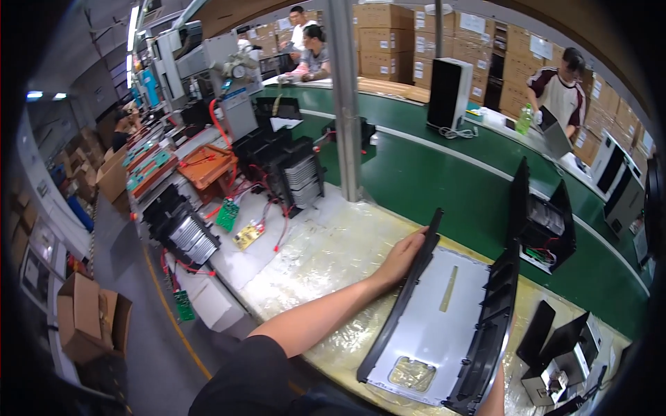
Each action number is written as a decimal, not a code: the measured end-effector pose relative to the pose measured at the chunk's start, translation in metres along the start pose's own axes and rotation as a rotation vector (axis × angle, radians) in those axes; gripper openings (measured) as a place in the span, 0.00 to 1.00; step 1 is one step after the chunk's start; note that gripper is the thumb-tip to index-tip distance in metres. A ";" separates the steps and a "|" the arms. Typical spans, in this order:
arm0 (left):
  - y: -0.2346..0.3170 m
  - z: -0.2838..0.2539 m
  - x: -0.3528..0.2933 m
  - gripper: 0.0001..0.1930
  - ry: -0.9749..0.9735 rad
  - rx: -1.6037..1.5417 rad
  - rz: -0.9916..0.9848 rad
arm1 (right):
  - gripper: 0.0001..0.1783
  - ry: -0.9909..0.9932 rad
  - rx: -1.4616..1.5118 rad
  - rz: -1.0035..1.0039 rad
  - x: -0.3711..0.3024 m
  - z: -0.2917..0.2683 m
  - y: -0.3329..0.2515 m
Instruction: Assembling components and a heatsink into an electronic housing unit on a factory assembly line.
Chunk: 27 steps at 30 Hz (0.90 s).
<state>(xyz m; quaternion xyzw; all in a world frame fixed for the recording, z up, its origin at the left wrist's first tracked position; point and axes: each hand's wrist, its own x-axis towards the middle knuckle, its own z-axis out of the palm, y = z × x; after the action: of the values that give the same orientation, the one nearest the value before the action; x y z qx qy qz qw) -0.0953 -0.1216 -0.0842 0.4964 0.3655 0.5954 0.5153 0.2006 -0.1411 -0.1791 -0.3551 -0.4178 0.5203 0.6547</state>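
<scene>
A long housing panel (pixel 444 305) with a light grey inner face, black side rails, a narrow slot and a squarish cut-out lies tilted over the plastic-covered bench. My left hand (pixel 404 255) grips its left rail near the far end, the fingers partly hidden behind the rail. Beyond the right rail, near the lower edge, a bit of my right hand or wrist (pixel 495 394) shows. The panel hides its fingers, so its grip cannot be made out.
Left on the bench are black heater-like assemblies (pixel 182 229) with red wires, a green circuit board (pixel 227 215) and an orange tray (pixel 207 165). A metal post (pixel 343 104) rises ahead. The green conveyor (pixel 416 173) carries a black housing (pixel 544 218). Metal fixtures (pixel 562 367) stand right. Co-workers (pixel 560 97) are beyond.
</scene>
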 end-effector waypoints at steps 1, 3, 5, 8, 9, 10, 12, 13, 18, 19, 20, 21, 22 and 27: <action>-0.003 -0.001 0.002 0.29 0.004 0.020 -0.004 | 0.11 -0.029 0.016 0.023 0.001 0.010 0.010; -0.006 0.002 0.010 0.29 0.001 0.056 0.026 | 0.11 -0.089 0.032 0.060 -0.026 -0.089 0.045; -0.005 0.011 0.014 0.29 -0.020 0.063 0.032 | 0.11 -0.132 0.049 0.087 -0.016 -0.112 0.061; -0.013 0.015 0.019 0.29 -0.032 0.037 0.036 | 0.11 -0.159 0.051 0.105 -0.007 -0.137 0.068; -0.014 0.015 0.019 0.29 -0.039 0.030 0.035 | 0.11 -0.154 0.044 0.100 -0.007 -0.148 0.065; -0.014 0.013 0.018 0.29 -0.029 0.072 0.067 | 0.11 -0.144 0.035 0.093 -0.008 -0.160 0.061; -0.006 0.009 0.011 0.29 -0.026 0.117 0.068 | 0.11 -0.108 0.015 0.072 -0.016 -0.148 0.044; -0.006 0.005 0.008 0.29 -0.004 0.146 0.100 | 0.11 -0.090 0.007 0.064 -0.018 -0.121 0.036; 0.001 0.001 -0.002 0.27 0.003 0.151 0.141 | 0.11 0.004 -0.039 0.008 -0.022 -0.021 -0.013; 0.002 -0.002 -0.003 0.27 0.007 0.111 0.092 | 0.11 0.010 -0.042 0.003 -0.022 -0.015 -0.017; 0.003 -0.004 -0.004 0.27 0.012 0.073 0.042 | 0.12 0.016 -0.044 0.001 -0.025 -0.011 -0.019; 0.002 -0.004 -0.004 0.26 0.017 0.076 0.036 | 0.12 0.022 -0.048 -0.003 -0.025 -0.007 -0.022; 0.002 -0.003 -0.003 0.26 0.010 0.073 0.033 | 0.12 0.028 -0.051 -0.006 -0.027 -0.005 -0.025; -0.006 -0.006 0.001 0.26 -0.024 0.100 0.018 | 0.12 0.041 -0.357 -0.130 -0.031 0.027 -0.061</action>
<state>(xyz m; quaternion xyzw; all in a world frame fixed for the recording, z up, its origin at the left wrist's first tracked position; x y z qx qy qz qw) -0.0993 -0.1194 -0.0915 0.5316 0.3841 0.5751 0.4889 0.1956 -0.1835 -0.1190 -0.4484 -0.5121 0.3872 0.6219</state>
